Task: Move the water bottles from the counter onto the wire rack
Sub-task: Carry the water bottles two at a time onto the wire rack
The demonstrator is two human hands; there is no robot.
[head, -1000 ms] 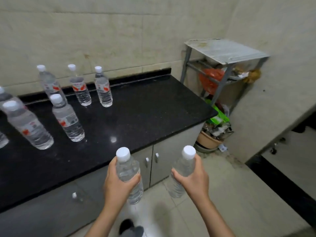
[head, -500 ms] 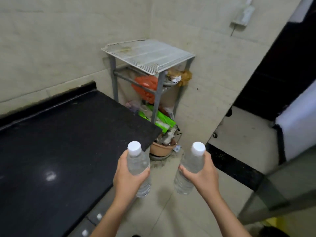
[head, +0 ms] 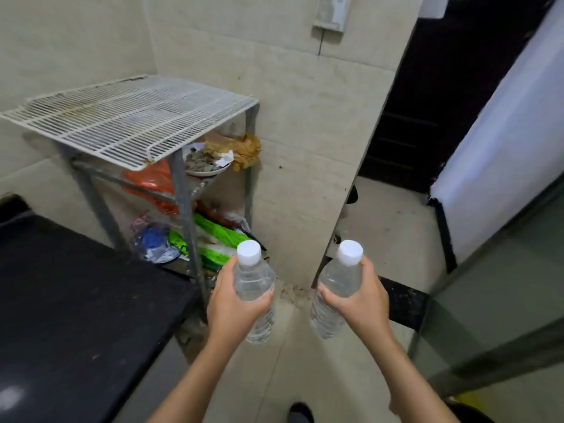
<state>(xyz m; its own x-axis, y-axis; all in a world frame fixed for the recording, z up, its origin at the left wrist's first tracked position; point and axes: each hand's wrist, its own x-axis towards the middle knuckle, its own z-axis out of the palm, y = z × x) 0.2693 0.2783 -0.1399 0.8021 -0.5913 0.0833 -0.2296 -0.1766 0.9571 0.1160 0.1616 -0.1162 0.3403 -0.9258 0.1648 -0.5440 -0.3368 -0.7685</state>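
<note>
My left hand (head: 233,303) grips a clear water bottle (head: 253,282) with a white cap, held upright over the floor. My right hand (head: 361,300) grips a second clear water bottle (head: 335,288), tilted slightly left at its base. Both bottles hang in front of me, below and to the right of the wire rack (head: 128,117), a white wire grid on a grey metal frame in the corner. Its top grid is bare. The black counter (head: 76,300) fills the lower left; the other bottles on it are out of view.
Under the rack's top are an orange bag (head: 152,181), a plate of scraps (head: 204,163), green packets (head: 219,236) and a blue-and-white bag (head: 152,242). A tiled wall corner stands right of the rack, with a dark doorway (head: 433,102) beyond. My shoe (head: 300,413) shows on the floor.
My view has swung right from the counter and its bottles toward the rack, which is now nearer and larger. Both hands still hold their bottles in front of me.
</note>
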